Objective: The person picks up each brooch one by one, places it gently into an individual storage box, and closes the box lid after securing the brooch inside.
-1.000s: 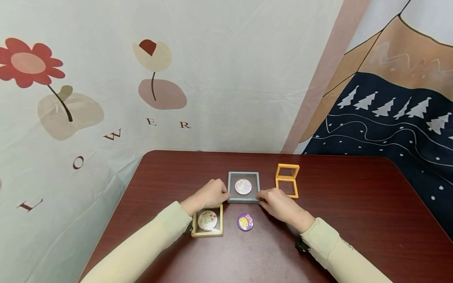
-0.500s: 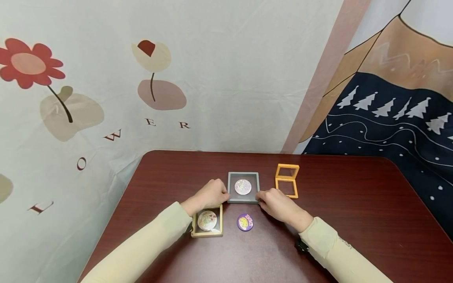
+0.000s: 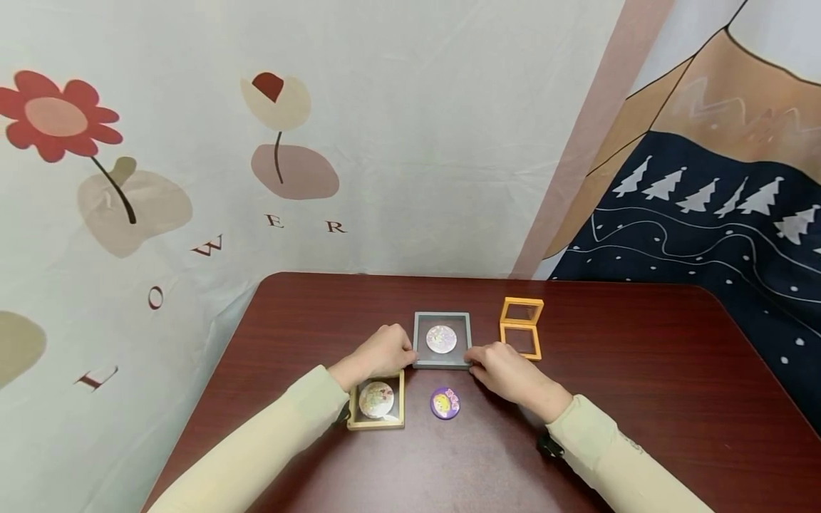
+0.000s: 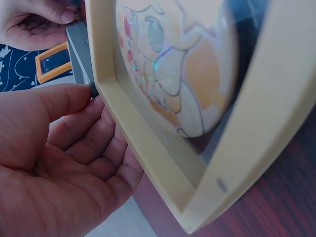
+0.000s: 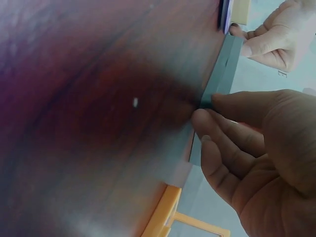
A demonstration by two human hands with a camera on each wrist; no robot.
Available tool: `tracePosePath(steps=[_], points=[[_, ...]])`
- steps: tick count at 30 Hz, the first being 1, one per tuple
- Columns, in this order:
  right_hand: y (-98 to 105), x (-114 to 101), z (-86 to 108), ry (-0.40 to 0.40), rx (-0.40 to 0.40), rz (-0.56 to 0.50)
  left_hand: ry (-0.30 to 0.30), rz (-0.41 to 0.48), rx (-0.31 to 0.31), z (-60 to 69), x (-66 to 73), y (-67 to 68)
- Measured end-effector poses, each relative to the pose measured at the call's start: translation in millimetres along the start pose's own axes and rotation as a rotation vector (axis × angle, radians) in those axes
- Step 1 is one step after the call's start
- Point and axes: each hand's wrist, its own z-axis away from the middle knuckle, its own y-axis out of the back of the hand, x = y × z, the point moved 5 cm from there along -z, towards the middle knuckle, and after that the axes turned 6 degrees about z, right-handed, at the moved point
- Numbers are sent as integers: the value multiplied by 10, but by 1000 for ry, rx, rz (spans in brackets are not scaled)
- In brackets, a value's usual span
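A square grey display frame point(image 3: 442, 365) with a clear middle lies flat on the table, a pale glittery round badge point(image 3: 441, 339) inside it. My left hand point(image 3: 383, 351) pinches its near left corner between thumb and forefinger. At the near right corner, my right hand point(image 3: 509, 370) grips the edge point(image 5: 222, 74) the same way, seen close in the right wrist view. Under my left wrist sits a beige display frame point(image 3: 376, 426) holding a round picture badge point(image 3: 376, 400); it looms large in the left wrist view. A purple round badge point(image 3: 445, 403) lies in front of the grey frame.
An orange frame point(image 3: 520, 325) stands unfolded behind my right hand, one half flat and the other raised. All of it rests on a dark red wooden table point(image 3: 641, 370). A printed cloth point(image 3: 417, 142) hangs behind the table's far edge.
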Motion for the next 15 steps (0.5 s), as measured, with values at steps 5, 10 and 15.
tracePosePath(steps=[5, 10, 15], points=[[71, 11, 44, -32, 12, 17, 14, 8, -11, -12, -7, -12], [212, 44, 89, -71, 75, 39, 23, 5, -9, -15, -20, -17], [359, 129, 145, -114, 155, 57, 22, 5, -9, -14, -27, -16]])
